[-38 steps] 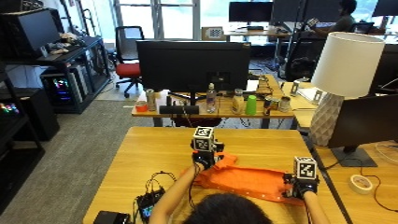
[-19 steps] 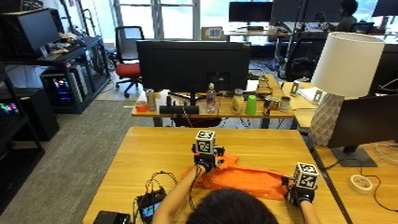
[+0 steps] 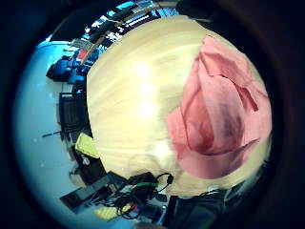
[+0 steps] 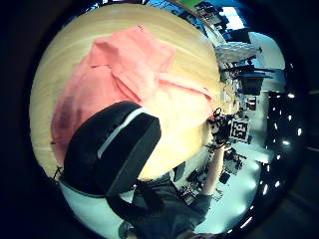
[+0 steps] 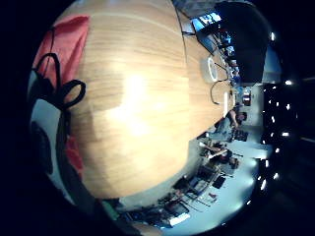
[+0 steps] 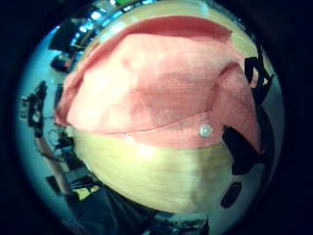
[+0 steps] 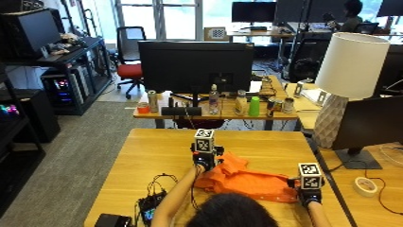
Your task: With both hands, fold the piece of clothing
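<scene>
Fingers of both gloved hands cannot be made out. An orange button-up garment (image 7: 249, 180) is lying bunched on the wooden table (image 7: 157, 151), stretching between the left hand (image 7: 205, 163) at its far corner and the right hand (image 7: 308, 196) at its near end.

No text, label or number can be read anywhere.
</scene>
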